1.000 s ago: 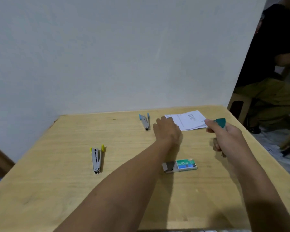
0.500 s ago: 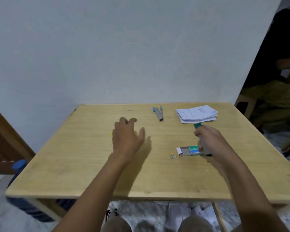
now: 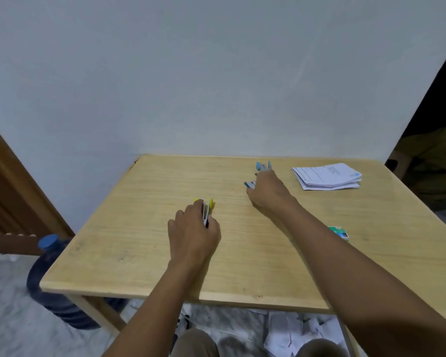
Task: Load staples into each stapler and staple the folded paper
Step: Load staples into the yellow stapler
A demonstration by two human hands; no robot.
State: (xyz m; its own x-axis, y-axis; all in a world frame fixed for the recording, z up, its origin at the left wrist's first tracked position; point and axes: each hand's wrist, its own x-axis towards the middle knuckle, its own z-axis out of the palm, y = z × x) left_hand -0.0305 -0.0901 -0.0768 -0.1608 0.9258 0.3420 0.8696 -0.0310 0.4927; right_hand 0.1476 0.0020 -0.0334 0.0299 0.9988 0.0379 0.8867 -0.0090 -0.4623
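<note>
Table: pale wooden table (image 3: 144,253) with a smooth grained top and rounded corners, set against a plain white wall.
Yellow stapler: a slim metal stapler with yellow plastic tips (image 3: 206,210), left of frame centre, lying on the wood.
Left hand: the left hand (image 3: 192,237) lies palm down over the near end of that stapler, fingers (image 3: 200,208) curled around the metal body; the yellow tips stick out beyond them.
Blue stapler: a metal stapler with light-blue tips (image 3: 262,166) in the upper middle, near the table's far edge.
Teal stapler: a teal-ended stapler (image 3: 249,184) just left of the right hand (image 3: 267,191), touching its knuckles; whether the fingers clasp it or have let go, I cannot tell.
Paper: folded white printed sheets (image 3: 327,176), stacked flat at the upper right.
Staple box: a small green-and-white staple box (image 3: 340,232) at the right, partly behind the right forearm.
Change: 0.5 s ago the left hand hovered spread above bare wood and the right hand held the teal stapler beside the box; now the left covers the yellow stapler and the right is up by the blue one.
</note>
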